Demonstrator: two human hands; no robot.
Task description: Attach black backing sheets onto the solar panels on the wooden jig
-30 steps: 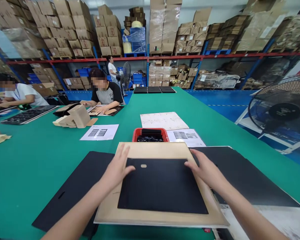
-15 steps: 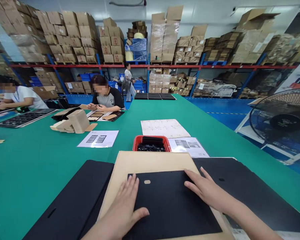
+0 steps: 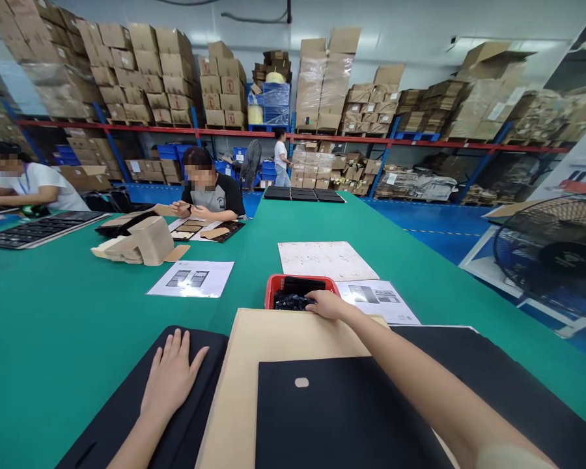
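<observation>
My left hand [image 3: 170, 372] lies flat, fingers spread, on the stack of black sheets [image 3: 127, 410] at the left. At the front rim of the red basket [image 3: 269, 292], my right hand [image 3: 326, 304] reaches in over small dark pieces [image 3: 290, 301]. Its fingertips dip among them, so whether it grips a piece is hidden. Below that arm a black sheet [image 3: 332, 417] with a small oval hole rests on a tan board [image 3: 244, 339]. More black sheets [image 3: 493, 384] lie at the right, partly behind my forearm.
Printed sheets [image 3: 191, 279] and a stained white board [image 3: 326, 259] lie on the green table [image 3: 234, 365]. One co-worker [image 3: 209, 189] sits across at the left, another [image 3: 34, 182] farther left. A large fan [image 3: 557, 251] stands at the right, and racks of cartons [image 3: 229, 91] line the back.
My left hand has left the holed black sheet and moved left onto the black stack. My right hand has gone forward from that sheet into the red basket.
</observation>
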